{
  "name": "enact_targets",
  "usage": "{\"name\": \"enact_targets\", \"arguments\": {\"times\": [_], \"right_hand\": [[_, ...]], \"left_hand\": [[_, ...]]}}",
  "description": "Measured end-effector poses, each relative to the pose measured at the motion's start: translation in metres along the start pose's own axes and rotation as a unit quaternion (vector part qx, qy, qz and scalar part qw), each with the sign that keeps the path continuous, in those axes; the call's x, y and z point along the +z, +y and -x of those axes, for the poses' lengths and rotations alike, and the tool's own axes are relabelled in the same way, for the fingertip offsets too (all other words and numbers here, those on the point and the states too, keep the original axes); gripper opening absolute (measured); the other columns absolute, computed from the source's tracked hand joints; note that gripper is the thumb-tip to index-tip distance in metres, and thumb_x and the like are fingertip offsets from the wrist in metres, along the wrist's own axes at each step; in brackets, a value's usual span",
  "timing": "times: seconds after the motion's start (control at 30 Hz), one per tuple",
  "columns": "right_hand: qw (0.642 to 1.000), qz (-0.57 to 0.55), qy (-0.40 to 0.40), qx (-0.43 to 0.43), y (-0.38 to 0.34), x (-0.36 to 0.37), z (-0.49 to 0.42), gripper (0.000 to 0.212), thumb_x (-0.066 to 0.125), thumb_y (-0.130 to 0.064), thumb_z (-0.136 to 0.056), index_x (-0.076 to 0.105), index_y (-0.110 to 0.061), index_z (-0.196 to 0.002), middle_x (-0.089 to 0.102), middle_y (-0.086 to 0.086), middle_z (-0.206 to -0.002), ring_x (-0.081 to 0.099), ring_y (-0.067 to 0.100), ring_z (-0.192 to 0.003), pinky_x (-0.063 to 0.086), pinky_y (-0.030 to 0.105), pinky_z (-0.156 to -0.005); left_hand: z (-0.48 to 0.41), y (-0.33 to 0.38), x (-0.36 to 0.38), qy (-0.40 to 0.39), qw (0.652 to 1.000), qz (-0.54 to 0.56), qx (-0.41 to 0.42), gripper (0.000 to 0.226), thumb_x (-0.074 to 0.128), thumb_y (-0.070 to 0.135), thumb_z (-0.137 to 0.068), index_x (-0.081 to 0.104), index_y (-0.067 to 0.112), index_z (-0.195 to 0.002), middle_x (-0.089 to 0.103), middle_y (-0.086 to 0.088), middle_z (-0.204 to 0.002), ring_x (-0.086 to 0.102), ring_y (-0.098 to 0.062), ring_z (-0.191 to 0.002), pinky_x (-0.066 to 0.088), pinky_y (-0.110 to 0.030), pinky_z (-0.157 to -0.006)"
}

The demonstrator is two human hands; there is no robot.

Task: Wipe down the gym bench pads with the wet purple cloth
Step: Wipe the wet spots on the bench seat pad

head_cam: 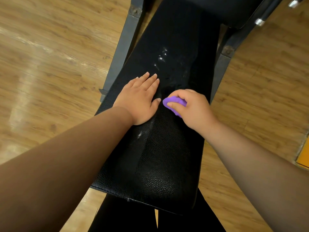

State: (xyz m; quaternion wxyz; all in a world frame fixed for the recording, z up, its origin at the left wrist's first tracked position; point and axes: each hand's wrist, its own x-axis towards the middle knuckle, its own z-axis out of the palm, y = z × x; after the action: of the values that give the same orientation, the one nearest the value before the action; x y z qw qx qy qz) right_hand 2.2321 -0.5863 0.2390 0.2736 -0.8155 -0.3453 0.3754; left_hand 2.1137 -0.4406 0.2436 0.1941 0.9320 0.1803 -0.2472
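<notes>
Most of the purple cloth (pixel 174 102) hidden under the right hand (pixel 194 110); far pad (pixel 225 10) cut by the top edge.

bench pad (pixel 175 47) past the hands: wide open | left hand (pixel 140 99) flat + right hand (pixel 192 108) block mid-pad | grey frame legs (pixel 122 47) flank both sides | second pad (pixel 225 10) caps far end

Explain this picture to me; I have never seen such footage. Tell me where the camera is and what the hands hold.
No machine here: a person wears one camera on the head, looking down at their own arms. Beneath lies a black bench pad on a grey metal frame, over a wooden floor. The left hand rests flat on the pad, holding nothing. The right hand grips a bunched purple cloth against the pad. Farther up, wet spots glisten.
</notes>
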Motion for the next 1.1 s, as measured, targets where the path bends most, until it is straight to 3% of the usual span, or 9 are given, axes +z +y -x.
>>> {"name": "enact_targets", "arguments": {"times": [0.1,0.27,0.4,0.5,0.67,0.8,0.93,1.1], "right_hand": [[1.0,0.008,0.005,-0.009,0.001,-0.001,-0.013,0.012,0.068,-0.019,-0.087,0.072,-0.018,-0.099,0.06,-0.001,-0.095,0.053,0.008,-0.086,0.035,0.003,-0.073],[0.997,0.015,0.044,0.056,0.001,0.002,-0.044,0.014,0.066,-0.023,-0.089,0.069,-0.022,-0.102,0.057,-0.003,-0.098,0.05,0.007,-0.086,0.033,0.003,-0.068],[1.0,0.002,-0.021,-0.014,-0.001,-0.001,-0.011,0.009,0.069,-0.02,-0.085,0.07,-0.024,-0.094,0.057,-0.007,-0.085,0.052,0.001,-0.076,0.036,0.006,-0.069],[0.998,0.042,-0.034,-0.042,0.002,-0.006,-0.023,0.011,0.069,-0.021,-0.086,0.072,-0.018,-0.096,0.057,0.001,-0.09,0.053,0.011,-0.081,0.032,0.003,-0.069],[0.998,0.056,0.003,0.007,0.001,-0.004,-0.049,0.012,0.066,-0.02,-0.087,0.072,-0.019,-0.098,0.057,0.003,-0.095,0.052,0.012,-0.086,0.033,0.015,-0.065],[0.999,0.003,-0.019,-0.033,0.0,-0.003,-0.007,0.011,0.071,-0.021,-0.085,0.071,-0.031,-0.091,0.054,-0.008,-0.085,0.053,0.002,-0.078,0.037,0.007,-0.071],[0.999,0.04,0.004,-0.034,0.009,-0.005,-0.025,0.012,0.068,-0.018,-0.086,0.072,-0.017,-0.098,0.058,0.004,-0.093,0.056,0.016,-0.087,0.039,0.022,-0.074],[0.998,0.044,0.03,0.022,0.01,-0.003,-0.049,0.015,0.064,-0.021,-0.09,0.07,-0.018,-0.103,0.059,0.002,-0.1,0.054,0.015,-0.093,0.034,0.016,-0.075]], "left_hand": [[0.0,0.0,0.0,-0.001,1.0,0.0,-0.001,0.063,0.024,0.045,-0.101,0.007,0.016,-0.155,0.003,0.001,-0.163,-0.004,-0.016,-0.15,-0.001,-0.031,-0.119],[-0.002,-0.001,0.001,-0.006,1.0,0.0,0.0,0.063,0.024,0.045,-0.101,0.007,0.017,-0.155,0.003,0.001,-0.163,-0.003,-0.016,-0.15,-0.001,-0.032,-0.12],[-0.008,-0.003,-0.002,-0.006,1.0,0.02,-0.001,0.062,0.026,0.043,-0.099,0.019,0.016,-0.154,0.015,0.0,-0.162,0.008,-0.017,-0.149,0.006,-0.032,-0.119],[-0.02,-0.005,-0.007,0.008,1.0,0.027,0.008,0.059,0.031,0.038,-0.099,0.028,0.013,-0.151,0.025,-0.003,-0.159,0.018,-0.021,-0.147,0.011,-0.033,-0.118],[-0.03,-0.006,0.002,0.014,1.0,0.012,0.017,0.057,0.031,0.033,-0.103,0.017,0.013,-0.154,0.013,-0.002,-0.162,0.006,-0.019,-0.15,0.001,-0.03,-0.119],[-0.031,-0.006,0.003,0.012,1.0,0.005,0.013,0.058,0.028,0.036,-0.103,0.014,0.015,-0.155,0.01,-0.001,-0.163,0.003,-0.018,-0.15,0.001,-0.031,-0.12],[-0.031,-0.005,0.003,0.016,1.0,0.001,0.012,0.059,0.022,0.041,-0.102,0.015,0.015,-0.154,0.012,-0.001,-0.162,0.005,-0.018,-0.15,0.002,-0.031,-0.12],[-0.032,-0.005,0.003,0.012,1.0,0.001,0.008,0.06,0.024,0.042,-0.101,0.015,0.016,-0.155,0.012,0.0,-0.162,0.005,-0.017,-0.15,0.002,-0.03,-0.119]]}}
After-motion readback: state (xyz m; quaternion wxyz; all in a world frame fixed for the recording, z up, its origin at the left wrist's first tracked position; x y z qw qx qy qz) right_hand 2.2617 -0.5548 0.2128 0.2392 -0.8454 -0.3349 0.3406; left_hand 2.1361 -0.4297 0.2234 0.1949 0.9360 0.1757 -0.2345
